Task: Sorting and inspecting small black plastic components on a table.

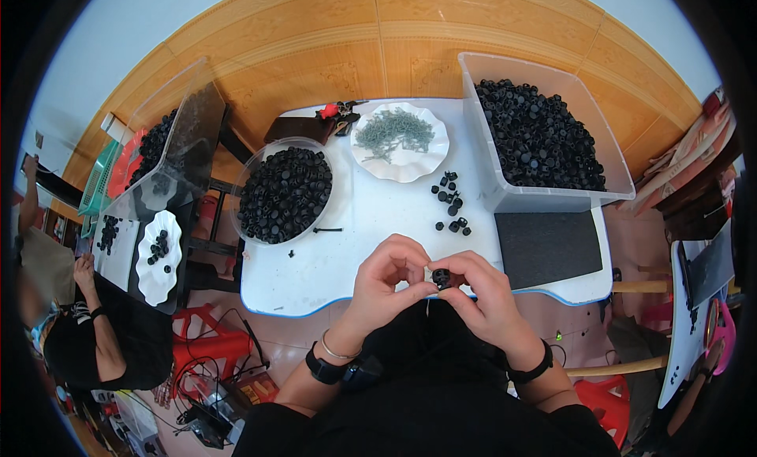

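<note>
Just past the near edge of the white table (378,228), my two hands meet around one small black plastic part (441,278). My left hand (394,279) pinches it from the left between thumb and forefinger. From the other side, my right hand (477,287) grips the same part with thumb and fingertips. It looks round, with openings in its side; finer detail is too small to make out. Several similar black parts (451,197) lie loose on the table beyond my hands. A black mat (548,248) is to the right of them.
A clear bin (620,181) of black parts stands back right; a round tub (241,230) of them sits left. Between them is a scalloped white plate (378,167) with thin grey pieces. Another person (106,339) works at the left, by a red stool (209,343).
</note>
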### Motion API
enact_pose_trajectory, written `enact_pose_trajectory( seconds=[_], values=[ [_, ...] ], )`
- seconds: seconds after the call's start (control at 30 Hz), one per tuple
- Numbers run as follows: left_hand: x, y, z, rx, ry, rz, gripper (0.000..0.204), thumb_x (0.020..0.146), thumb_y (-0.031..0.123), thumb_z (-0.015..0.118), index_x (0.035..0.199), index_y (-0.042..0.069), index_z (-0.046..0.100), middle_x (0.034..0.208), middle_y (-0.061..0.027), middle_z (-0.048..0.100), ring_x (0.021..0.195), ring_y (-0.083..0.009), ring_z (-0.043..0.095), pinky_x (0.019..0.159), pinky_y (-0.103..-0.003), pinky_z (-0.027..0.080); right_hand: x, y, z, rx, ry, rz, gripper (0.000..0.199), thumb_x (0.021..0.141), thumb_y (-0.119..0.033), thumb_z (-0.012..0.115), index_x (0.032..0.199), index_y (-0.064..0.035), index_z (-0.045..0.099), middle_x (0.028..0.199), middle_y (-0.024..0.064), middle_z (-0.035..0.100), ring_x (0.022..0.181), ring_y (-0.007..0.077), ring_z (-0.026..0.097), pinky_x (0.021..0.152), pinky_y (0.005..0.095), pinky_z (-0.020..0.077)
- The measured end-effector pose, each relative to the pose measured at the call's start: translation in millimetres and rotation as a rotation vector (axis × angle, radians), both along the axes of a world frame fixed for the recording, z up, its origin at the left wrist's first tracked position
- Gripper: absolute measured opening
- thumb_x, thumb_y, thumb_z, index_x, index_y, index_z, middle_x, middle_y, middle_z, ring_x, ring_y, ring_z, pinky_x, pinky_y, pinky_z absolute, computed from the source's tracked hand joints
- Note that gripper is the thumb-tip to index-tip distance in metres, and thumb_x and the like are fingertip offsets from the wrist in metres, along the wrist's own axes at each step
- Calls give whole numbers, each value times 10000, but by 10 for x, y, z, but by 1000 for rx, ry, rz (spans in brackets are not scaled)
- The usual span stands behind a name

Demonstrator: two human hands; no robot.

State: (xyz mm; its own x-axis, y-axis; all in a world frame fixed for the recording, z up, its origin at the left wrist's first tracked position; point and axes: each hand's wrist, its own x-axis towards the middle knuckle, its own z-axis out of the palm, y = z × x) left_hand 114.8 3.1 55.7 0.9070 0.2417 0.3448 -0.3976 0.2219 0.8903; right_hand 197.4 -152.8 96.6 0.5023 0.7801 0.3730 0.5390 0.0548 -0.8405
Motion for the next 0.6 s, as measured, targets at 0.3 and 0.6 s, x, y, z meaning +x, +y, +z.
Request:
enact_pose_trajectory(
  seconds=[0.3,0.6],
  values=[
    [-20,7,118,657,-242,292,299,673,-44,722,944,82,714,1028,-75,567,709,-112,565,594,-221,480,1,-29,-27,-8,210,61,271,812,-1,634,1077,13,579,952,87,571,806,128,585,692,241,490],
    [-8,-7,104,749,-329,384,313,659,-21,734,952,91,721,972,-72,614,702,-125,573,583,-223,485,-1,-51,-36,-5,306,93,297,794,21,648,1083,18,576,976,72,561,828,122,578,713,237,485]
  ],
)
